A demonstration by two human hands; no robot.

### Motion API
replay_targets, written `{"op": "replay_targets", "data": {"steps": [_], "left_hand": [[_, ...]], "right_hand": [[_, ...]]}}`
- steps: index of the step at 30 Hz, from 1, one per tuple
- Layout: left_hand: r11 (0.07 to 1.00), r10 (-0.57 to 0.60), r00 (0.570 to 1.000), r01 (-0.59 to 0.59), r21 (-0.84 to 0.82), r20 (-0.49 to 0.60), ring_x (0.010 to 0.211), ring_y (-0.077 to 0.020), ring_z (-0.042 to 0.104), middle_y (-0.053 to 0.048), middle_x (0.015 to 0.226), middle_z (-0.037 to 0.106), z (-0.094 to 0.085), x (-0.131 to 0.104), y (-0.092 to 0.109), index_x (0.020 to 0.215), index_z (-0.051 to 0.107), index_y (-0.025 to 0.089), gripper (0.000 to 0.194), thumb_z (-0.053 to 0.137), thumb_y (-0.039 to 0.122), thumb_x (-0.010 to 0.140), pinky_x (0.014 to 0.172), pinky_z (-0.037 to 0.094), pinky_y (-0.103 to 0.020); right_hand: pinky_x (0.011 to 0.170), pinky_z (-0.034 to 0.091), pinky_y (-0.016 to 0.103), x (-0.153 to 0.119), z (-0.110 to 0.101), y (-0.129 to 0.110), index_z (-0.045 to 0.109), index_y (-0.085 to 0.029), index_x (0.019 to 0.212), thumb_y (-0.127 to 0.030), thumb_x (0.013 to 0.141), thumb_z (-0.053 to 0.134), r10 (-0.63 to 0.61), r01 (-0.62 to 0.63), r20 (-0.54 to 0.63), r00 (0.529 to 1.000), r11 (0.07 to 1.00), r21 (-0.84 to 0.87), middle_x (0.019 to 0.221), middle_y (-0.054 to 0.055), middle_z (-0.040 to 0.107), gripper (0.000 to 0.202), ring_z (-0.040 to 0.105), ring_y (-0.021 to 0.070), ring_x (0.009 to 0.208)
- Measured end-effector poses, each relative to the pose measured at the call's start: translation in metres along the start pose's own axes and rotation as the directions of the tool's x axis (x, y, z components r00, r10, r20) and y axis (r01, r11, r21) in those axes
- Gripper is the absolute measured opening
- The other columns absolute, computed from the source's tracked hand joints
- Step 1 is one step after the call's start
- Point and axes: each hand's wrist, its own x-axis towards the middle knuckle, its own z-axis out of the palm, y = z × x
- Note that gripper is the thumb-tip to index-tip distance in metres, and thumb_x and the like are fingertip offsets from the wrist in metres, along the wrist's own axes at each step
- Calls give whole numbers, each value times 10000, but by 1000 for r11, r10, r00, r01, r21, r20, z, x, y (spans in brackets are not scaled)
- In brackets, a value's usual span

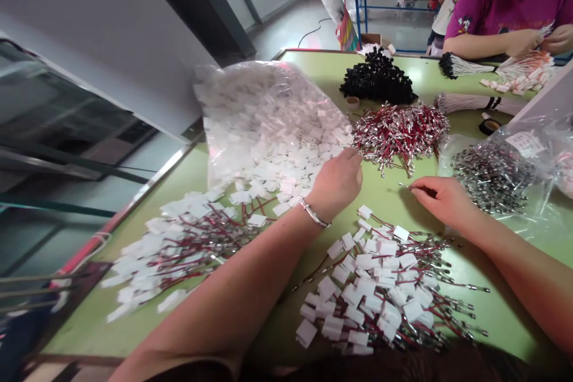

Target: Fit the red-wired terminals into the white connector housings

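The right hand is positioned above the green bench, to the right of the left hand. Its grip is together, with thumb and fingertips clamped on a small metal-tipped piece that projects leftward from the fingertips.

The left hand, with a metal bracelet at the wrist, is located at the right edge of the loose white connectors, near the red leads. Its fingers are curled and partly hidden; whether its grip is apart, together or clamped on a part cannot be told from this view.

The open clear bag lies to the left of the red leads, with white connectors inside and spilling out. The red leads have metal ends and form a heap beyond the two hands. Behind them is a heap of black parts, with a tan roll beside it.

A clear plastic bag of metal parts lies beyond the right forearm. Red leads fitted with white connectors form two groups: a left group beyond the left forearm and a near group between the forearms. At the far right, a person in a purple shirt holds white wires.
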Motion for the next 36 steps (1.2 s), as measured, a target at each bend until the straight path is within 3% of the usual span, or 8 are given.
{"op": "replay_targets", "data": {"steps": [10,12,21,26,28,30,32,36], "left_hand": [[923,83,990,-120,-365,-114,936,-177,614,-72,1006,693,-4,5,-12,918,729,172,279,459,175,848,889,478,-320],[861,177,984,-156,-485,-2,836,-162,614,-57,900,698,-8,2,-3,929,727,177,242,530,287,842,810,493,-302],[790,530,812,-368,-490,244,844,-177,569,-84,904,628,14,-7,37,936,731,159,207,603,244,796,799,444,-303],[878,264,942,-145,-456,209,792,-183,573,-74,836,631,12,-5,27,835,689,148,106,628,220,787,752,448,-330],[764,23,977,120,-634,213,738,-166,590,-63,784,635,8,-2,22,855,670,138,113,642,227,792,713,465,-324],[461,-110,947,317,-829,301,696,-144,614,-45,760,635,6,0,20,1011,649,139,211,632,200,810,673,480,-300],[178,-129,910,413,-893,395,639,-111,609,-24,718,629,5,0,21,1146,614,148,323,613,146,823,627,473,-261],[-67,-82,857,505,-861,509,557,-57,559,-23,690,643,7,-1,27,1015,676,125,192,604,103,838,588,446,-211]], "right_hand": [[638,480,329,-2,0,0,725,-245,875,-287,846,524,-8,8,-7,1000,1000,-13,804,24,728,208,633,177,675],[641,478,328,-1,1,1,728,-240,872,-294,842,525,9,-10,-22,1000,1000,-11,803,29,728,211,634,180,681],[617,464,294,1,4,5,719,-200,846,-292,819,526,110,-101,-160,981,993,68,720,26,707,215,611,156,625],[594,434,291,0,3,3,713,-213,822,-296,825,514,41,-41,-125,991,999,4,700,14,700,216,591,152,607],[581,423,288,-1,2,1,708,-216,800,-302,826,515,39,-40,-115,993,999,-3,680,7,692,214,577,145,582],[576,417,284,-2,1,-2,703,-216,783,-303,825,519,35,-35,-98,995,999,0,682,5,692,208,574,139,575],[574,412,281,-3,0,-6,697,-217,770,-304,828,523,25,-25,-79,997,1000,-3,692,7,692,203,577,137,584],[595,405,288,-5,1,-14,683,-218,771,-308,845,518,-32,26,-74,997,997,-79,714,19,684,202,582,146,632]]}}
